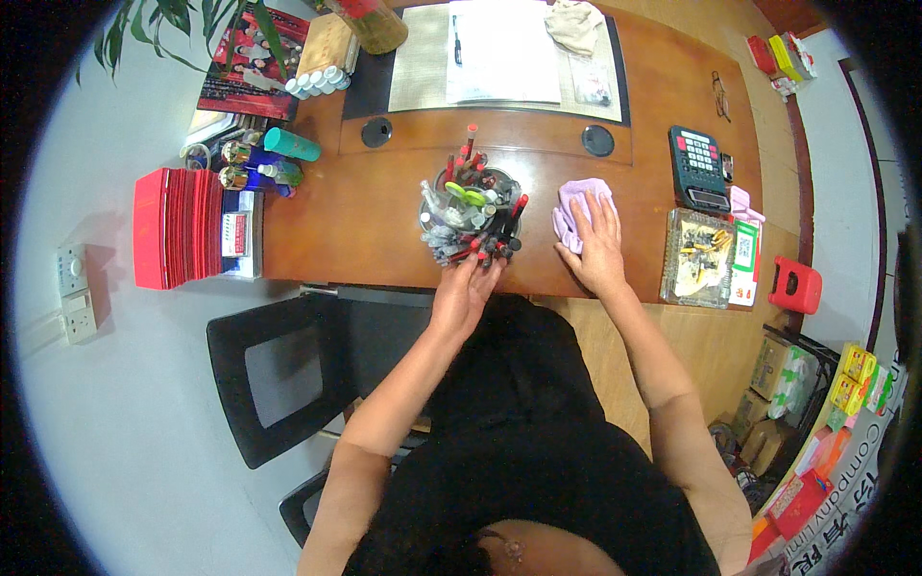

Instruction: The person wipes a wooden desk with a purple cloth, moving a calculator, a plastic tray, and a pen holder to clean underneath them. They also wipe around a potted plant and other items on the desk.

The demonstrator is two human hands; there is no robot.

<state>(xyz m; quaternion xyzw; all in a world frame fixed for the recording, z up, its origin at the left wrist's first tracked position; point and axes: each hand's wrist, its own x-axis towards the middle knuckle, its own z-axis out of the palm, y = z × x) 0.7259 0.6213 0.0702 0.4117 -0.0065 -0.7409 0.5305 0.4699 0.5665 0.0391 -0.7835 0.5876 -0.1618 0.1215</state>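
My right hand (598, 248) lies flat with spread fingers on a crumpled lilac cloth (574, 209), pressing it to the wooden desk (360, 237). The near side of a round pen holder (508, 175) is touched by my left hand (464, 291), palm towards it; whether the fingers grip it cannot be told. Crammed into the holder are red and black pens and a pair of scissors with lime-green handles (465, 194). Much of the holder's wall is hidden by the pens and my fingers.
At the left stand red folders (176, 229), bottles and a teal cylinder (292, 144). Papers (504, 57) with a pen lie on a desk mat at the far side. A calculator (697, 165), glasses (720, 97) and a glass ashtray (670, 255) are at the right. A black chair (274, 381) stands near left.
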